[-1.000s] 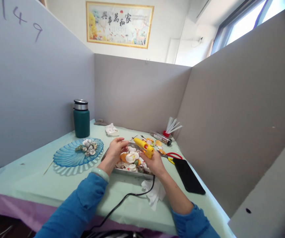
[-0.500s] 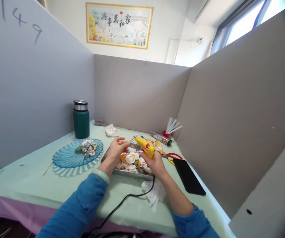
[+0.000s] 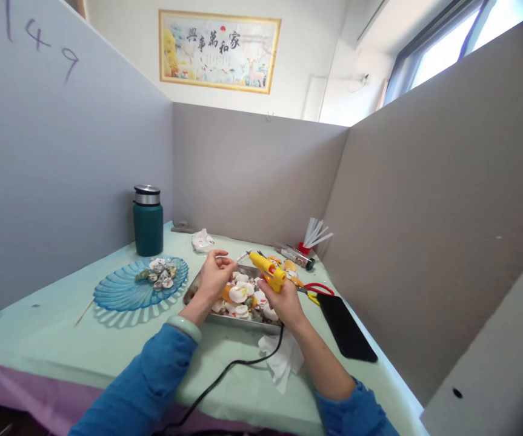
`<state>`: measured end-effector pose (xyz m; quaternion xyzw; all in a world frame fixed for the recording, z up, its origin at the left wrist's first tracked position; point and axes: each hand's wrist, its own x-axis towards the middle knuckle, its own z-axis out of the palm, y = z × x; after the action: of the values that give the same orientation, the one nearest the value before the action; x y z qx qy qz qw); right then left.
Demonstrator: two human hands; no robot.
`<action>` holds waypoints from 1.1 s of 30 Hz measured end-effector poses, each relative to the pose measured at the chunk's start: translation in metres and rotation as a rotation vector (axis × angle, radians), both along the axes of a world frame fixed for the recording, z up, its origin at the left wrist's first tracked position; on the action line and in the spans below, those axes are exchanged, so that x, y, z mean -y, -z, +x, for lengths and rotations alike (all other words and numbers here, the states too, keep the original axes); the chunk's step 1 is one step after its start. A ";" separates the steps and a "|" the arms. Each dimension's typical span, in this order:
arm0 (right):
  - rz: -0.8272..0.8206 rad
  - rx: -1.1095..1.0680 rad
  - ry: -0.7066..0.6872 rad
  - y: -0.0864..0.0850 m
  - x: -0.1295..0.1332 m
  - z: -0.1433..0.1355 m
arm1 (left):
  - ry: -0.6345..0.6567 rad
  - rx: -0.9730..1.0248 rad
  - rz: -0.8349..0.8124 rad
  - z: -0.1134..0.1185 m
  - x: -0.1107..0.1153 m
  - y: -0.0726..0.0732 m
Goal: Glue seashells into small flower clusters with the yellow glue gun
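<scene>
My right hand (image 3: 282, 300) grips a yellow hot glue gun (image 3: 268, 269) by its handle, nozzle tilted up and to the left. A black cord (image 3: 231, 365) runs from it toward the table's front edge. Opposite, my left hand (image 3: 216, 275) is pinched at the fingertips near the nozzle. A thin pale piece (image 3: 243, 256) with a dark end shows beside those fingertips; whether they hold it, I cannot tell. Below both hands sits a metal tray (image 3: 243, 323) heaped with white and orange seashells (image 3: 240, 293).
Left, a blue scalloped plate (image 3: 120, 287) holds a shell cluster (image 3: 161, 274), with a green bottle (image 3: 148, 221) behind. Right are scissors (image 3: 318, 289), a black phone (image 3: 347, 327), a clear tube (image 3: 295, 256) and glue sticks (image 3: 316, 233). Tissue (image 3: 283, 360) lies in front; partitions (image 3: 261, 169) enclose the table.
The view has shifted slightly, so most things sit a little lower. Both hands keep nearly the same pose, and the glue gun stays in my right hand.
</scene>
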<state>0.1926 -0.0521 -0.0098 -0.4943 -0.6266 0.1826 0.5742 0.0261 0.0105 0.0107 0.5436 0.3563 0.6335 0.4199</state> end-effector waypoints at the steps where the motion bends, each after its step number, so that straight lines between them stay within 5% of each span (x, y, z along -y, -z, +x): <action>1: -0.006 0.009 0.005 0.000 0.000 0.000 | -0.017 -0.013 0.015 0.000 -0.001 0.001; 12: -0.008 0.023 -0.003 0.001 0.000 0.000 | -0.187 -0.138 0.189 -0.004 0.004 0.001; 33: -0.008 0.100 -0.050 -0.001 0.001 -0.002 | -0.208 -0.146 0.211 -0.005 0.002 0.004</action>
<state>0.1903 -0.0530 -0.0092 -0.4893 -0.6659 0.1742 0.5355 0.0214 0.0089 0.0069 0.5895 0.3716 0.6663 0.2654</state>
